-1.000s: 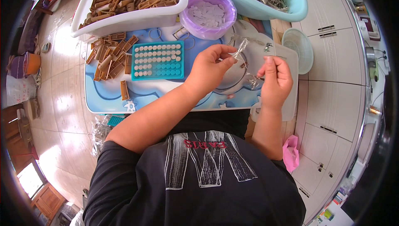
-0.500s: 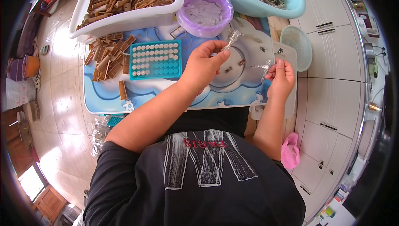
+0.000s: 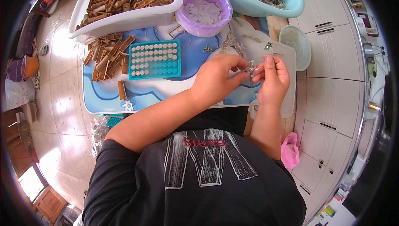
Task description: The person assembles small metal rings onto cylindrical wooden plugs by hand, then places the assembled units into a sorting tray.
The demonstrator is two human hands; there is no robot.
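Over the right part of a blue-and-white patterned table (image 3: 153, 95), my two hands meet. Between them is a small shiny, crinkled clear bundle (image 3: 251, 67), too small to tell its kind. My left hand (image 3: 218, 78) pinches it from the left with thumb and fingertips. From the other side, my right hand (image 3: 274, 80) grips it with its fingers curled in. Just behind my left hand lies a crinkled see-through piece (image 3: 230, 42). A small green-and-dark piece (image 3: 268, 46) is beyond my right fingertips, and another small dark piece (image 3: 207, 49) lies behind my left wrist.
A teal tray (image 3: 155, 59) carries rows of white discs, beside a pile of brown shell-like parts (image 3: 106, 59). Behind stand a white bin (image 3: 124, 24) of brown parts, a purple-lined bowl (image 3: 203, 28) of white pieces and a light-blue tub (image 3: 266, 12) of wrapped parts. White cabinets (image 3: 332, 59) line the right.
My left hand has moved right and nearer, letting go of its shiny bundle, and now meets my right hand at the other bundle. My right hand has shifted slightly left.
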